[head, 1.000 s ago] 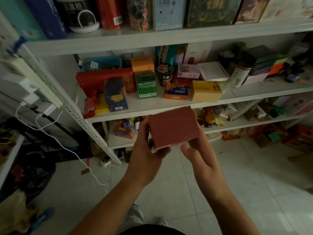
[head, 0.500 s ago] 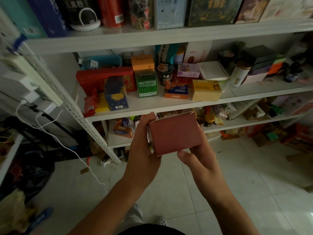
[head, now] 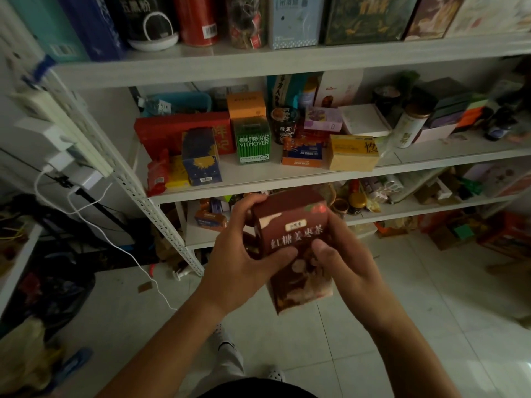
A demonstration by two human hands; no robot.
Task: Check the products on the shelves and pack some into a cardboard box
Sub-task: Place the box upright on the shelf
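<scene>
Beside white shelves (head: pixel 287 63), a maroon tea box (head: pixel 290 222) shows pale Chinese lettering.

Dim and underexposed overall; brightest on the floor tiles (head: pixel 431 326), lower right, with a soft glare patch near that corner; lower left sinks to near black; shelves (head: pixel 287 63) bow toward the edges, wide-angle distortion; goods (head: pixel 502 124) at the far right of the shelves smeared and soft; print on the box (head: pixel 293 239) slightly blurred but readable; colours muted.
</scene>
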